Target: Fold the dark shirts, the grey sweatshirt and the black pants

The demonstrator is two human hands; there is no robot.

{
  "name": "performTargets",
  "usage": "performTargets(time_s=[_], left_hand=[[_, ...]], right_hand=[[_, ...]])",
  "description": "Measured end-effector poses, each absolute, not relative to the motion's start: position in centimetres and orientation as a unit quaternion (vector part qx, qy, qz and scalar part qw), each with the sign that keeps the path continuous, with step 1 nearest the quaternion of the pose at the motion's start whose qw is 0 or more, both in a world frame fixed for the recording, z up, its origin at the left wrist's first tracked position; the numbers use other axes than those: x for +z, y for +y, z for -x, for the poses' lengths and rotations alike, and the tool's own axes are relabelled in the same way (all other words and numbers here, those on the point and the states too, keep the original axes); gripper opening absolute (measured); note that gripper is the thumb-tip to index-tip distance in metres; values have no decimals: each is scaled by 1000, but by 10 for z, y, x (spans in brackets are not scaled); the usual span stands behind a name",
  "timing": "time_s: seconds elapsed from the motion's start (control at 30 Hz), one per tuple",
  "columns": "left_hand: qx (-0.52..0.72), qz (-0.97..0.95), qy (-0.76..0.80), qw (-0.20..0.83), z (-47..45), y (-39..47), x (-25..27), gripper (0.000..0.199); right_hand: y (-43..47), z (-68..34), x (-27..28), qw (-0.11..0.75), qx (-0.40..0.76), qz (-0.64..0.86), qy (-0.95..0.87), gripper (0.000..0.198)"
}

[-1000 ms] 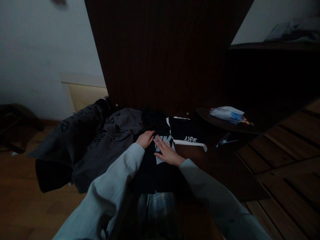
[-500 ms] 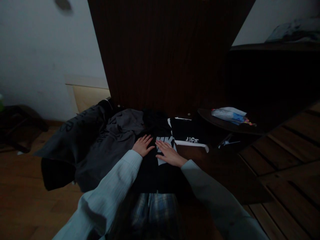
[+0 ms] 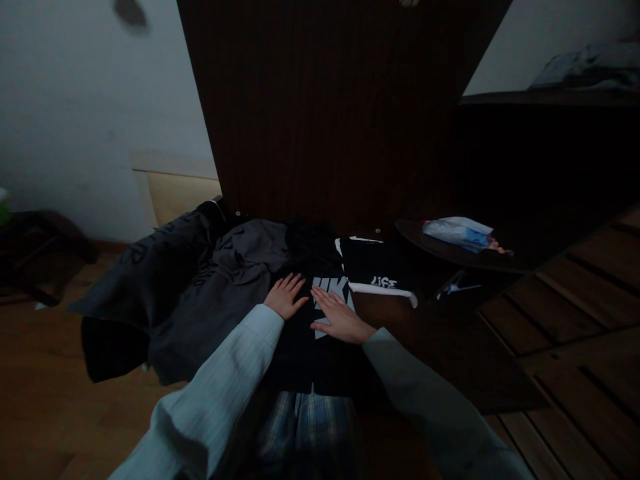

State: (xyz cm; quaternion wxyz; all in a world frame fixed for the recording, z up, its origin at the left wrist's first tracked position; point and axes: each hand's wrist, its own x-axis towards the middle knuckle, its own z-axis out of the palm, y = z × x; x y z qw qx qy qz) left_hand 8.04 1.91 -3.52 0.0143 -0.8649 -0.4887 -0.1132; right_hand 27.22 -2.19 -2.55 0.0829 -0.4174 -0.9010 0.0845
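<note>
A black garment with large grey letters (image 3: pixel 300 357) lies spread in front of me. My left hand (image 3: pixel 287 297) rests flat on its left part, fingers stretched out. Over the grey print, my right hand (image 3: pixel 341 317) also lies flat, with the thumb apart and part of the letters hidden beneath it. To the left is a crumpled dark grey garment (image 3: pixel 215 317). Beyond my right hand sits a folded black piece of clothing with white edges and white lettering (image 3: pixel 370 263).
Another dark printed garment (image 3: pixel 150 273) hangs over the left side. A tall dark wooden panel (image 3: pixel 325 120) rises behind the clothes. On a rounded shelf (image 3: pixel 415 240) at the right lies a clear and blue plastic packet (image 3: pixel 457 232). A dark stool (image 3: pixel 45 247) stands far left.
Both hands stay flat on the black garment. The right hand and the grey print have shifted slightly toward me.
</note>
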Motion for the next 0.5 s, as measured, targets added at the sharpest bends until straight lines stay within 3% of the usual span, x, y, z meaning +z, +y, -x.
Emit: performTargets(time_s=[0.5], left_hand=[[-132, 854, -503, 5, -79, 18, -38, 53]], right_hand=[[-23, -274, -26, 80, 82, 425, -898, 76]])
